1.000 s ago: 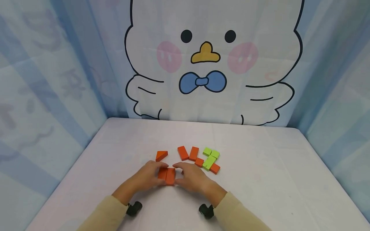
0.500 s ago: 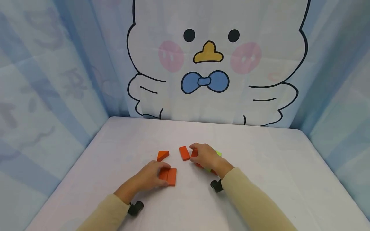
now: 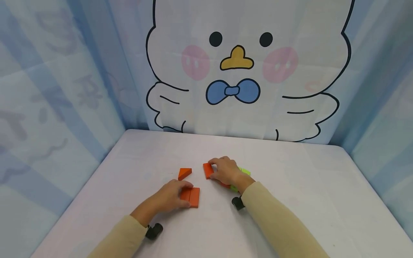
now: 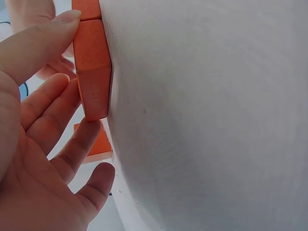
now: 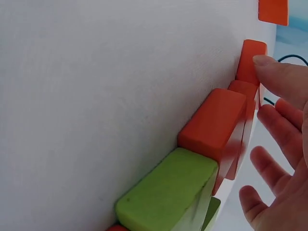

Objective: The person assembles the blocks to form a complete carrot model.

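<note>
The head view looks forward and down from above, farthest off, taking in the table (image 3: 290, 182) and the backdrop (image 3: 238, 118) beyond. The left wrist view sits low and close, turned sideways, table along its right, facing along the left hand (image 4: 43, 149). The right wrist view, equally close, has the table on its left, facing along the right hand (image 5: 284, 149). Head and left wrist share the orange pair (image 3: 194, 197); head and right wrist, the green block (image 5: 168, 187).

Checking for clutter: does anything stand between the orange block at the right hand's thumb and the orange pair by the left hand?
Nothing visible: only bare table separates the orange block and orange pair; the orange triangle sits left of that path.
</note>
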Tool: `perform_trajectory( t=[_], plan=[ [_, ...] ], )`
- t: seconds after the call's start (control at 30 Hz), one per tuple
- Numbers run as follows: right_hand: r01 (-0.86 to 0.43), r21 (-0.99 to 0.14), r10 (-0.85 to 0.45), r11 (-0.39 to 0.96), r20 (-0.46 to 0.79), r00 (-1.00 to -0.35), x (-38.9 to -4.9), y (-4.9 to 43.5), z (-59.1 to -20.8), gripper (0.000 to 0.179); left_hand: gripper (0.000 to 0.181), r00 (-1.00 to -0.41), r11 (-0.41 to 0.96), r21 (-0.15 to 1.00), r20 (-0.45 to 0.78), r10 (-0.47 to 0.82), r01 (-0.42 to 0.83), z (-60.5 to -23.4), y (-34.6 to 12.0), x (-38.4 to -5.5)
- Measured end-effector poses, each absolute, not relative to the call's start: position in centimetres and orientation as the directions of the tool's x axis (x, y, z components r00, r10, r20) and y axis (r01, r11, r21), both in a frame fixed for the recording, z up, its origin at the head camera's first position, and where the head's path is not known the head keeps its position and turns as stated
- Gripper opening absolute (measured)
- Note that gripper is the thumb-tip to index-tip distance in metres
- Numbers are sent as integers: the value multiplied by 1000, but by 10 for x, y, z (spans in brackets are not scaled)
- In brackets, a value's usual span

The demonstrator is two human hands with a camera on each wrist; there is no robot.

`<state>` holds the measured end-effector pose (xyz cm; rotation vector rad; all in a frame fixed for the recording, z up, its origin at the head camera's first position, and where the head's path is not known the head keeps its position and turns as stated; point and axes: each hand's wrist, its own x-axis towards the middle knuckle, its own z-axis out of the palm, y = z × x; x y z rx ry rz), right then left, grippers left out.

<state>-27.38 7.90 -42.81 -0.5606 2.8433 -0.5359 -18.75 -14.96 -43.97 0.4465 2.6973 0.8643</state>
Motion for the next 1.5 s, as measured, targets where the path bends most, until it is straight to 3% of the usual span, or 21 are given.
perform_trajectory(
  t=[0.2, 0.47, 1.0, 1.23, 1.5],
  plan=[
    [-354, -331, -418, 875, -146, -897, -274, 82, -426, 53, 53, -911, 767, 607, -166, 377, 207, -443, -147, -188],
    [-298, -354, -385, 886, -206, -900, -274, 86, -426, 54, 54, -904, 781, 592, -197, 380, 200, -441, -140, -188],
    [-501, -310, -556, 808, -121, -822, -227, 87, -424, 50, 55, -916, 781, 595, -179, 360, 190, -438, -145, -186],
    [-520, -375, -584, 768, -77, -808, -213, 88, -426, 53, 55, -918, 778, 599, -171, 358, 192, -436, -145, -185],
    [-534, -365, -595, 763, -73, -800, -204, 86, -431, 51, 54, -918, 767, 610, -157, 364, 200, -437, -144, -184]
  ],
)
